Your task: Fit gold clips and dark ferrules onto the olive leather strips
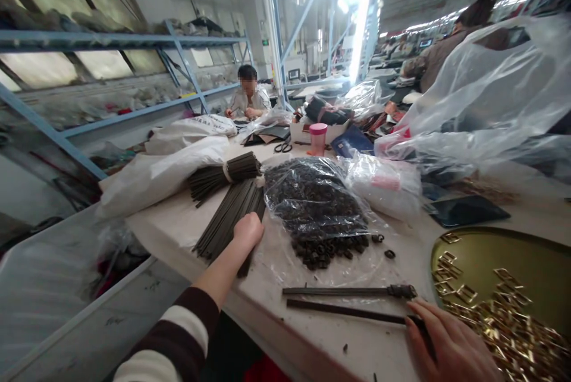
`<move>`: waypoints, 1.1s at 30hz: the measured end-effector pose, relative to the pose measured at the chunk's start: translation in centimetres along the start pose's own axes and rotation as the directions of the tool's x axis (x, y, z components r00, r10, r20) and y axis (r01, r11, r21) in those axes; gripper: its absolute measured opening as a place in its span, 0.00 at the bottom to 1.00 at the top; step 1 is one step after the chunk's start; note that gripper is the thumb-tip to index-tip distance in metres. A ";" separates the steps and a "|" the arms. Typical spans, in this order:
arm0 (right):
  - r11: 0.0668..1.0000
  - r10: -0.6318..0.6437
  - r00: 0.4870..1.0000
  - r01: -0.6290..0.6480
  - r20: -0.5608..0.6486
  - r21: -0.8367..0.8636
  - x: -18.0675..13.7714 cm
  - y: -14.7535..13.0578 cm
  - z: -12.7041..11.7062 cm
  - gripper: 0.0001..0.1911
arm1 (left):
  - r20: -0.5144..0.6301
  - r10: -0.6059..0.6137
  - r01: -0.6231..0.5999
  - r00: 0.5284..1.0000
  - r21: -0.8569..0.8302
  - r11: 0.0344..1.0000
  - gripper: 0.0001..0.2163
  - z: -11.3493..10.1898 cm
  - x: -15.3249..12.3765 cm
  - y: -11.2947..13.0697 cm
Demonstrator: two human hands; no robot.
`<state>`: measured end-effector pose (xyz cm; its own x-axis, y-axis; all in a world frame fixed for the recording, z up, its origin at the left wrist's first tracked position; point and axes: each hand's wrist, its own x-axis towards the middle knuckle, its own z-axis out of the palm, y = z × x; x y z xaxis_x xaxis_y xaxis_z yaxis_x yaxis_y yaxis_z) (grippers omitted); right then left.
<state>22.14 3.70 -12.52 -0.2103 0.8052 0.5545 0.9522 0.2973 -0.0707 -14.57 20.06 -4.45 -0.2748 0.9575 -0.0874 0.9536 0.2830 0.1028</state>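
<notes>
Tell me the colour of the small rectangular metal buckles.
The rectangular metal buckles are shiny gold, in the head view.

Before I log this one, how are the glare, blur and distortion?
Head view: overhead light tube blown out; glare streaks across the clear bag; shelf goods smeared; left hand slightly soft but readable; wide-angle stretching toward the edges.

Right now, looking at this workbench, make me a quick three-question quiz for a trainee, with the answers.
1. Which hand is nearer the gold metal frames on the olive tray? A: left; B: right.
2. True or false: the farther bundle of dark strips has a pale band around it.
3. What colour is the lid on the container beyond the clear bag?

Key: 1. B, the right hand. 2. True. 3. Pink.
</notes>
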 end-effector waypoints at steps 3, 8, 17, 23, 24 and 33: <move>1.000 0.021 1.000 -0.022 0.005 0.009 0.1 -0.3 -0.3 0.17 | 0.011 -0.034 0.035 0.999 -0.045 0.998 0.15 -0.1 -0.1 0.2; 0.994 0.051 0.997 -0.046 -0.055 0.102 0.0 -0.3 -1.0 0.16 | -0.025 -0.020 0.015 0.999 -0.183 0.983 0.14 -3.1 -1.6 0.0; 0.448 0.379 0.877 -0.452 0.294 0.771 2.5 -4.9 -6.1 0.18 | 0.323 0.575 -0.142 0.752 -0.772 0.620 0.04 -3.7 -17.2 2.3; 0.105 0.354 0.768 -0.600 0.534 0.793 4.7 -6.9 -6.8 0.15 | 0.570 0.691 0.332 0.445 -0.821 0.464 0.05 -1.6 -22.1 5.6; 0.103 0.308 0.768 -0.614 0.562 0.782 4.9 -7.2 -6.7 0.15 | 0.572 0.702 0.380 0.425 -0.816 0.435 0.07 -1.6 -21.9 6.4; 0.793 0.317 0.886 -0.444 0.339 0.417 9.8 -0.5 -1.9 0.12 | 0.591 0.618 0.591 0.518 -0.770 0.241 0.11 -1.3 -18.8 10.3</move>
<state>20.01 10.43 -5.45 0.0406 0.9814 0.1876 0.7563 0.0925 -0.6476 0.25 5.08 -0.42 0.5198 0.6385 -0.5676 -0.0275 0.6766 0.7358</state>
